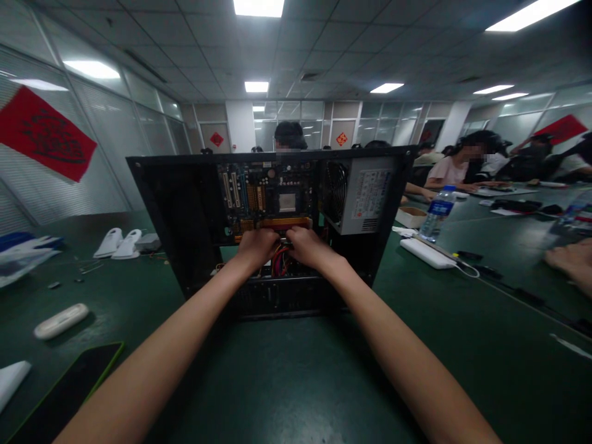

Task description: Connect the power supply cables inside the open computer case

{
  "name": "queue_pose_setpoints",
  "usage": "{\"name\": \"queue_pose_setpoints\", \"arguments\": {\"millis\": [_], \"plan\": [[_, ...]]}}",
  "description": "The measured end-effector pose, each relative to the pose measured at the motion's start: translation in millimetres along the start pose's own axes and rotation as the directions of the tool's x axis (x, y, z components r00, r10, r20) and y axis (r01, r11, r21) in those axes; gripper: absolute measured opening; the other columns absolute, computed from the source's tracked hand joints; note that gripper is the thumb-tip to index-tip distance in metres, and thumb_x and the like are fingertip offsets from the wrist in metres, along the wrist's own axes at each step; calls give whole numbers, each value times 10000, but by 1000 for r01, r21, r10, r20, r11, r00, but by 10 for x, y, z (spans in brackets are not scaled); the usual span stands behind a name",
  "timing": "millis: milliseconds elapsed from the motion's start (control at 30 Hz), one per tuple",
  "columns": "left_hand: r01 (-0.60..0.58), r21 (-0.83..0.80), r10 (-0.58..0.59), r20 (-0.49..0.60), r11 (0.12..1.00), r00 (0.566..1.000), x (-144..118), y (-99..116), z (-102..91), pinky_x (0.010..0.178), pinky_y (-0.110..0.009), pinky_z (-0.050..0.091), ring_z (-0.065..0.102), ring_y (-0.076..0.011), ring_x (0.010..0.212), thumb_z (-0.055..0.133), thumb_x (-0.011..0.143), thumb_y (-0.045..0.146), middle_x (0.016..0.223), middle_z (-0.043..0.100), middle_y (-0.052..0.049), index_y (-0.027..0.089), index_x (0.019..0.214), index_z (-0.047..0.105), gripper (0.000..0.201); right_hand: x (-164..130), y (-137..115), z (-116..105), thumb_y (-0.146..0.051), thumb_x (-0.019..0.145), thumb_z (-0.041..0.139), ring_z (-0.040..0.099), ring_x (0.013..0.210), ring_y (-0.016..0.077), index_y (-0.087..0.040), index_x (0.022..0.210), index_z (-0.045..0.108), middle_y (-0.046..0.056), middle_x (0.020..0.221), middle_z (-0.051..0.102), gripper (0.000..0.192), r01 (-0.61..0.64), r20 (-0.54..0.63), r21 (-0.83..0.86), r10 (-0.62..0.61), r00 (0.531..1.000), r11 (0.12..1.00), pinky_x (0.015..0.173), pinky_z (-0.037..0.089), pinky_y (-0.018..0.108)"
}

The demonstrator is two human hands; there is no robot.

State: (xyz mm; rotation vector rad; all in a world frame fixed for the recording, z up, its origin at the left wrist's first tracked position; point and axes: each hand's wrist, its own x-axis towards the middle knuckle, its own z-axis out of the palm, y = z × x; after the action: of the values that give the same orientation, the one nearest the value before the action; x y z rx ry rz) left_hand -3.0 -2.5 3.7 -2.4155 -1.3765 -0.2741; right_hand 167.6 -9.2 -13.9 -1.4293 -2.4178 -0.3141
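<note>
Green table point(287, 382) is occupied at frame centre by an open computer case point(185, 209); red cables point(280, 259) are gripped by left hand point(256, 246) and right hand point(308, 245).

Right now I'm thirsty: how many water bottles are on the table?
2: one water bottle right of the computer case, another bottle at the far right edge, partly cut off. Others may be hidden.
</note>
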Motion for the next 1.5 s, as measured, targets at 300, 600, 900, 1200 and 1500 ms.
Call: {"name": "queue_pose_setpoints", "arguments": {"millis": [300,600,900,1200,1500], "plan": [[-32,23,32,19,999,999,-10,-15,-18,694,-339,503,704,-305,1022,475,972,303,1069,753,-88,207,1052,741,294,-23,-12,-16,-141,887,618,615,1047,264,-112,1064,630,136,1127,644,180,24,-61,-4,-24,998,1000,824,468,321],[-60,22,59,50,998,997,-14,0,-57,729,-346,529,705,-296,1027,474,971,258,1095,744,-99,189,1086,723,283,34,64,28,-79,868,618,598,964,220,-112,1010,626,125,1081,626,145,1,-135,47,5,991,999,794,451,299],[-104,32,103,29,994,994,48,-63,11,735,-337,529,709,-291,987,471,957,245,1038,744,-120,174,1004,720,263,-5,5,-52,-84,881,611,552,1052,250,-107,998,633,143,1121,615,122,3,-162,-18,-6,987,1000,842,440,322],[-40,-23,41,33,999,999,40,-23,-34,748,-349,534,718,-310,985,500,964,344,1040,751,-131,186,986,728,278,-7,-34,-85,-107,900,576,589,1054,261,-111,1050,626,146,1115,655,158,-25,-72,-33,22,997,999,865,452,331],[-15,-119,20,39,993,999,-28,-87,-12,789,-354,530,710,-288,1016,475,971,303,1087,748,-116,216,1086,726,290,5,-70,-50,-174,909,619,623,1060,257,-107,1080,611,153,1118,671,185,-82,-31,-45,81,996,996,858,455,305]]}}
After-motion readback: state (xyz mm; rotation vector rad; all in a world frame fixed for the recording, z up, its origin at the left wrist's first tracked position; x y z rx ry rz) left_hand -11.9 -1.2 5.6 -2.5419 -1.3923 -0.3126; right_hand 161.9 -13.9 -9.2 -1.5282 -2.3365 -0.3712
